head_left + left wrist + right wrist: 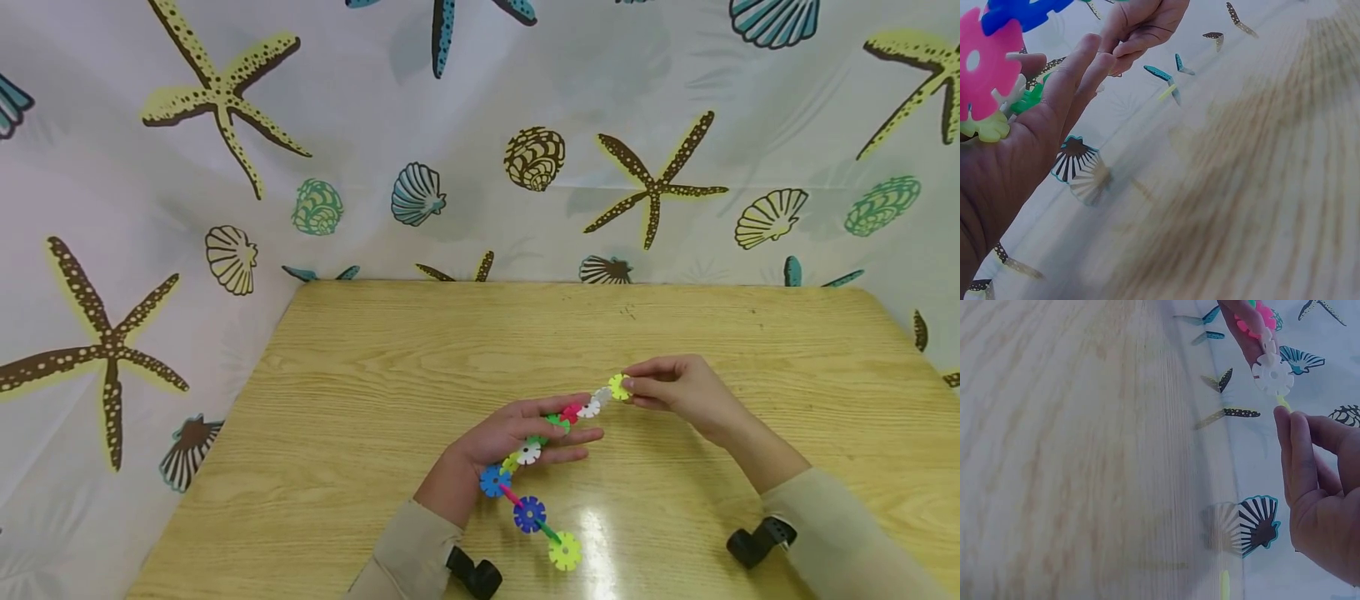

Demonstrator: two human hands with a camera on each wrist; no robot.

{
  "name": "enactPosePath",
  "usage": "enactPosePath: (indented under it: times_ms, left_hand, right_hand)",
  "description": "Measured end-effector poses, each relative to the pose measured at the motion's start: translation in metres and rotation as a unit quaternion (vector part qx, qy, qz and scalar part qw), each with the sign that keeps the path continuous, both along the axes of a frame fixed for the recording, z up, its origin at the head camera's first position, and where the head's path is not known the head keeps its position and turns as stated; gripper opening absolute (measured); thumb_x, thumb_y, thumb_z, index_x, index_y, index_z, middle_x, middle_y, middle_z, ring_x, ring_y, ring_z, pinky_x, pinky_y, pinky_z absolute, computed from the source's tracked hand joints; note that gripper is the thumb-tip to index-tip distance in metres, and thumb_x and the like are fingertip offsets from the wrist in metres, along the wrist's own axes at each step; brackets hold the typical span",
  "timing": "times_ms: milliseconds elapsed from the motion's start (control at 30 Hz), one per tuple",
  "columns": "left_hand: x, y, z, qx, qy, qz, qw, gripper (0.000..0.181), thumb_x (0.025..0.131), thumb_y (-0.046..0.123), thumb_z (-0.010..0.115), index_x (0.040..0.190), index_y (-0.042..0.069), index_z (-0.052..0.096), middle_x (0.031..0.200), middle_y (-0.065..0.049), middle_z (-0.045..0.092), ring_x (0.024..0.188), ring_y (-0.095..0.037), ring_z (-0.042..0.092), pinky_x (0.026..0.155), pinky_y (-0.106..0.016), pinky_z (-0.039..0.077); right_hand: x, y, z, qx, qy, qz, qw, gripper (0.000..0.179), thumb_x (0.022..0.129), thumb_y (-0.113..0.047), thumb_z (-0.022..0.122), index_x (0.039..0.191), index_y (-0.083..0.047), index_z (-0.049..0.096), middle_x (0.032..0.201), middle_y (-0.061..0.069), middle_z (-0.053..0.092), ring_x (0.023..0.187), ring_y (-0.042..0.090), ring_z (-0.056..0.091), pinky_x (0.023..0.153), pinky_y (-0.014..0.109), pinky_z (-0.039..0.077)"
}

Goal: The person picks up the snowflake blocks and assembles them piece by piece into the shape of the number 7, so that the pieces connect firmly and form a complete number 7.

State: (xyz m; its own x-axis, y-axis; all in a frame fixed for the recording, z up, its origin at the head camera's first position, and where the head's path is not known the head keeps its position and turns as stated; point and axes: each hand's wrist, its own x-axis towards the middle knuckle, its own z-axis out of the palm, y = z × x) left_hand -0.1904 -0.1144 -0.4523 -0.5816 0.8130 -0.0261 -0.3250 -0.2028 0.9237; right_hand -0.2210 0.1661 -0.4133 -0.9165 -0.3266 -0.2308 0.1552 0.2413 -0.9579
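A chain of notched plastic snowflake discs, slotted edge to edge in several colours, runs between both hands above the table. My left hand holds its middle part, the thumb lying over a green disc and the fingers stretched out behind. From the left palm the lower part trails toward the front, past a blue disc to a yellow one. At the other end my right hand pinches a yellow disc between thumb and fingertips. Beside it in the right wrist view is a white disc.
A wood-grain table stretches under both hands. Behind it and at the sides hangs a white cloth printed with starfish and shells. A black wrist camera sits on the left sleeve, another wrist camera on the right.
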Motion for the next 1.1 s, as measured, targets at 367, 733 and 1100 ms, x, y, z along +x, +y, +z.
enactPosePath:
  times_ms: [367, 733, 1100]
  left_hand:
    - [-0.001, 0.000, -0.002, -0.015, 0.004, 0.005, 0.9999, 0.054, 0.105, 0.006, 0.039, 0.158, 0.008, 0.029, 0.167, -0.010, 0.018, 0.142, -0.030, 0.043, 0.114, -0.038, 0.045]
    - [0.000, 0.005, 0.001, -0.048, -0.051, 0.051, 0.9962, 0.051, 0.103, 0.005, 0.042, 0.154, 0.007, 0.038, 0.152, -0.021, 0.045, 0.141, -0.030, 0.045, 0.114, -0.035, 0.045]
    - [-0.001, 0.005, 0.002, -0.070, -0.060, 0.074, 0.9929, 0.050, 0.101, 0.004, 0.046, 0.151, 0.004, 0.042, 0.151, -0.022, 0.046, 0.139, -0.033, 0.045, 0.112, -0.031, 0.045]
  right_hand:
    - [0.003, -0.006, 0.002, -0.046, -0.029, -0.004, 0.9985, 0.043, 0.097, -0.007, 0.063, 0.130, 0.019, 0.054, 0.101, -0.001, 0.074, 0.090, 0.008, 0.074, 0.085, 0.021, 0.060]
    - [0.005, -0.013, -0.007, -0.085, -0.050, -0.048, 0.9939, 0.036, 0.094, -0.004, 0.066, 0.123, 0.017, 0.060, 0.099, 0.000, 0.074, 0.086, 0.010, 0.075, 0.082, 0.019, 0.060]
    - [0.006, -0.020, -0.016, -0.104, -0.063, -0.065, 0.9904, 0.031, 0.094, 0.001, 0.064, 0.120, 0.017, 0.060, 0.100, 0.001, 0.071, 0.086, 0.010, 0.074, 0.086, 0.020, 0.059]
